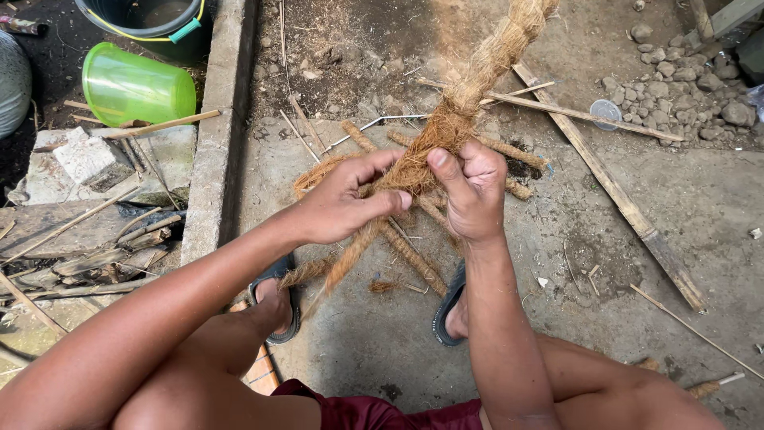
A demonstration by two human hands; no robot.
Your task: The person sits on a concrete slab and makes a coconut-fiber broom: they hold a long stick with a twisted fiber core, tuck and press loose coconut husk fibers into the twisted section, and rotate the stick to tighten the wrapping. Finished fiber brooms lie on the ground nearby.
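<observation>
Sitting low, we see our knees and dark red shorts (358, 410) at the bottom edge, and our feet in dark sandals (280, 306) planted on the concrete floor (382, 342). Above them our left hand (342, 203) pinches loose coir strands (374, 239) between thumb and fingers, grasping them where they fan downward toward the sandals. Just beside it, our right hand (471, 191) is clenched around the base of the thick coir rope (477, 72), thumb pressed on the fibres where the strands meet. The twisted rope climbs from our hands up and right, out of the top edge. Beyond lie thin bamboo sticks (589, 115) and a long wooden slat (613, 191), grey stones (684, 87) at the far right, and a green plastic bucket (135, 84) lying on its side at the far left.
</observation>
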